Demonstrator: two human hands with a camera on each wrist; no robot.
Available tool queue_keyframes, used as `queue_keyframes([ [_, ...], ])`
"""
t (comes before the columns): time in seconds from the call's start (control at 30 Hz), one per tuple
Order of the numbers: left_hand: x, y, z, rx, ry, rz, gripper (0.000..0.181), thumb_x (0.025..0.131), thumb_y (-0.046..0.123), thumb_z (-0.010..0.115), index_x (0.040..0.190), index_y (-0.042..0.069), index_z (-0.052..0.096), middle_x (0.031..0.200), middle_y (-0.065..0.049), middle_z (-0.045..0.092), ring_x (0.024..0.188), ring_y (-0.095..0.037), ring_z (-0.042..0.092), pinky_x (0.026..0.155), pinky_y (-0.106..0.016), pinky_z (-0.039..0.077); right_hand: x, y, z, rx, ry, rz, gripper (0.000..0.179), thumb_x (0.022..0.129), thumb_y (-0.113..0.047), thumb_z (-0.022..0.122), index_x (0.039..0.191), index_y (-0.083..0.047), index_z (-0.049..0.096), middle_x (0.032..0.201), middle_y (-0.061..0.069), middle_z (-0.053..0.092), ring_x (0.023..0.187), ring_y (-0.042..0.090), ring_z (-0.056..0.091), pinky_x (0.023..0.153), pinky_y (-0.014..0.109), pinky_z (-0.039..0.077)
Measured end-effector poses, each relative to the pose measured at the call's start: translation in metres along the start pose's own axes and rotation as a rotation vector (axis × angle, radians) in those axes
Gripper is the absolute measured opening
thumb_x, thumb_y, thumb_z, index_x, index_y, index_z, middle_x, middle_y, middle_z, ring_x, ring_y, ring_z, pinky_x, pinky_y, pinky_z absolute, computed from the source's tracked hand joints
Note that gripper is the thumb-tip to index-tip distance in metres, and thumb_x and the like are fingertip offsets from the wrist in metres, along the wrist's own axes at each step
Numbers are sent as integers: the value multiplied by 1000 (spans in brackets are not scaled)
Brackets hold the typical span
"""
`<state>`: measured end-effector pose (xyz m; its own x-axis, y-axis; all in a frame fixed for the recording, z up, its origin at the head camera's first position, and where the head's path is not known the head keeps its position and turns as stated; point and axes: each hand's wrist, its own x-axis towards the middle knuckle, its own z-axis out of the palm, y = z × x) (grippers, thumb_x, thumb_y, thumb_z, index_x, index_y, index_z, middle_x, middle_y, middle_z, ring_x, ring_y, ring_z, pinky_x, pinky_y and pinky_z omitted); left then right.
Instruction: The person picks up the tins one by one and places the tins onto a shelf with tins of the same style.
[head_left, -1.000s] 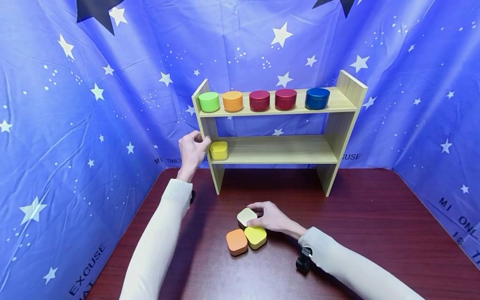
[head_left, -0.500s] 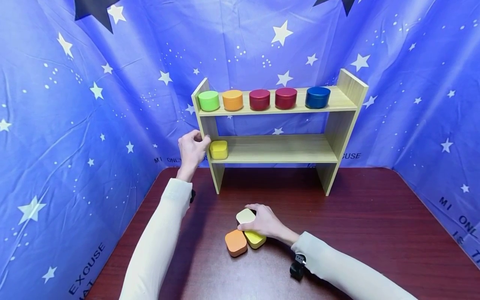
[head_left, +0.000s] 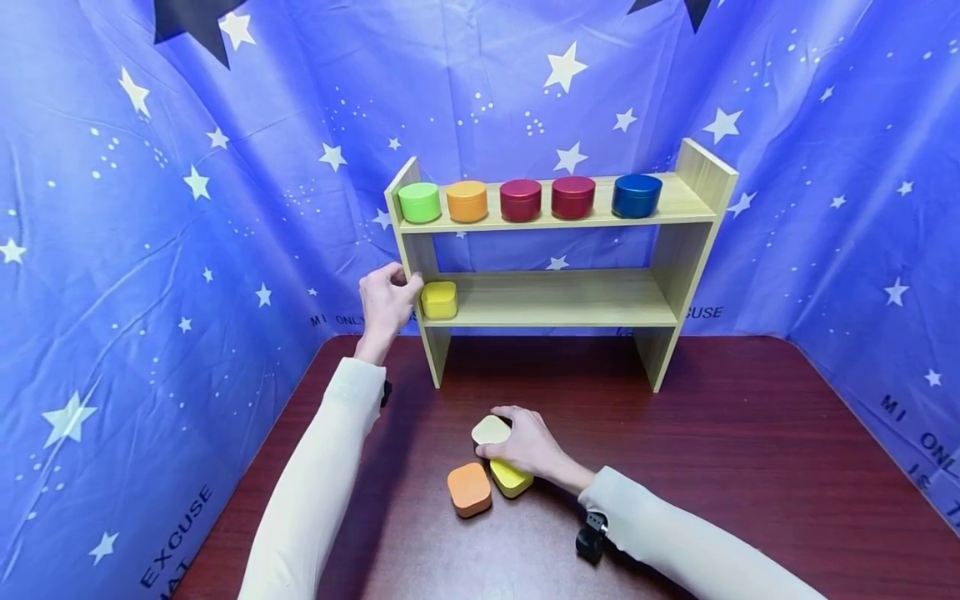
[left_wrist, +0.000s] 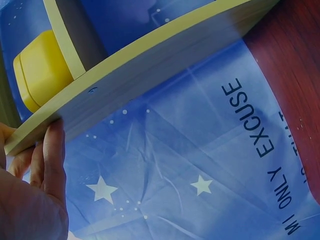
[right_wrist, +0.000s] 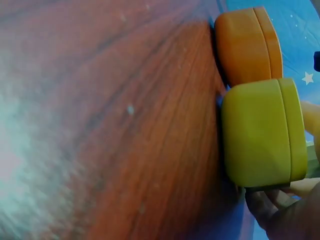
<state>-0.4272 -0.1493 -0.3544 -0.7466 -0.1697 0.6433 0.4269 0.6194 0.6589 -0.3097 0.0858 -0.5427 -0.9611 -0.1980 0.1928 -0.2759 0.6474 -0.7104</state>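
Note:
My left hand [head_left: 387, 304] grips the left side board of a two-tier wooden shelf [head_left: 562, 296], its fingers along the outer face in the left wrist view. Just inside that board, on the lower tier, sits a yellow square tin [head_left: 439, 301]. Down on the table, my right hand [head_left: 531, 442] holds a cream square tin [head_left: 491, 429] between thumb and fingers, its far side hidden by them. Another yellow tin [head_left: 512, 479] lies partly under the thumb's side of that hand, and an orange square tin [head_left: 469, 488] rests to its left.
Along the upper tier stand round tins: green [head_left: 419, 202], orange [head_left: 467, 202], two dark red ones [head_left: 521, 201] and a blue one [head_left: 637, 197]. The dark red-brown table [head_left: 750, 467] is enclosed by a blue star-patterned curtain [head_left: 225, 250].
My right hand has shifted left and closed further around the cream tin. The orange tin has slid slightly left and nearer, apart from the yellow one. My left hand stays put.

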Motion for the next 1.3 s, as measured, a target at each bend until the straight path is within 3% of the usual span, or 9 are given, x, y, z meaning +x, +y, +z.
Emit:
queue_keyframes([
  [0.13,0,0,1,-14,5,-8,24,88,23,73,75,3,75,75,-18,74,76,-33,66,73,-34,44,4,13,10,-21,27,4,79,71,-49,94,135,-8,73,123,12,80,100,24,64,82,32,50],
  [0.33,-2,0,1,-14,3,-5,23,88,22,73,76,3,75,76,-18,74,75,-33,66,73,-33,45,8,23,16,-23,51,34,70,71,-46,93,130,-13,75,113,4,80,97,19,63,79,29,48],
  [0.5,-3,0,1,-4,1,-11,22,88,22,73,77,3,76,77,-18,75,76,-33,67,73,-33,45,7,21,16,-7,88,44,66,71,-40,96,127,-13,76,111,2,80,93,16,64,79,28,50],
  [0.7,-1,-1,3,-14,-6,-21,23,88,22,73,77,2,76,77,-19,75,79,-36,69,75,-35,45,3,16,12,3,106,83,68,70,-36,98,130,-14,77,120,2,81,101,17,67,88,33,52],
  [0.9,0,-1,2,-16,-3,-12,24,88,22,74,76,2,74,76,-19,75,79,-37,68,74,-35,44,6,26,14,14,110,63,64,69,-39,97,126,-18,78,115,-1,82,97,13,66,83,28,50],
  [1.0,-1,-1,2,-20,2,-3,22,88,22,74,77,2,76,77,-19,76,78,-36,69,74,-35,45,1,17,6,29,121,4,60,72,-39,94,124,-12,78,112,4,82,94,16,66,79,27,49],
  [1.13,-2,-2,2,-29,2,-5,20,88,21,74,82,3,80,80,-19,78,79,-36,71,74,-36,47,-5,-8,-14,63,100,-17,58,74,-32,92,123,-6,78,115,11,82,101,23,70,85,33,53],
  [1.3,-1,-2,2,-29,-3,-8,21,89,23,75,82,3,79,80,-19,78,80,-36,71,75,-37,47,-3,-30,-33,84,80,38,59,74,-25,95,127,-6,78,121,10,82,109,24,71,94,36,53],
])
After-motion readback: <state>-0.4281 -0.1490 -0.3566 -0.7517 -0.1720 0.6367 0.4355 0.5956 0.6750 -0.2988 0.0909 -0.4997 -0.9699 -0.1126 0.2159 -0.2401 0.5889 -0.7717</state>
